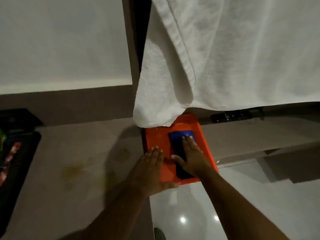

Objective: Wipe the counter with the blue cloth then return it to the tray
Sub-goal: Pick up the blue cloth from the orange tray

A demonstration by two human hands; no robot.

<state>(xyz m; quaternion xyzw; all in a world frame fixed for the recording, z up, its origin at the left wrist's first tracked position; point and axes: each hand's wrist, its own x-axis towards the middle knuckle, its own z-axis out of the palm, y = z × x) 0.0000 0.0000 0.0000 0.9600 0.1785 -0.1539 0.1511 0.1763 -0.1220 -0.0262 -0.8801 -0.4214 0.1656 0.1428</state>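
A folded blue cloth (177, 137) lies inside the orange tray (155, 137), which sits at the right end of the grey-brown counter (78, 170). My right hand (192, 156) lies flat on the cloth, fingers spread, covering its middle. My left hand (150, 170) rests on the tray's near left corner, its thumb along the front rim. A yellowish stain (74, 170) marks the counter left of the tray.
A large white towel (225, 58) hangs down and touches the tray's far edge. A dark tray (15, 161) with colourful packets sits at the counter's left. A black remote (233, 116) lies behind. Glossy white floor (190, 213) shows past the counter's right edge.
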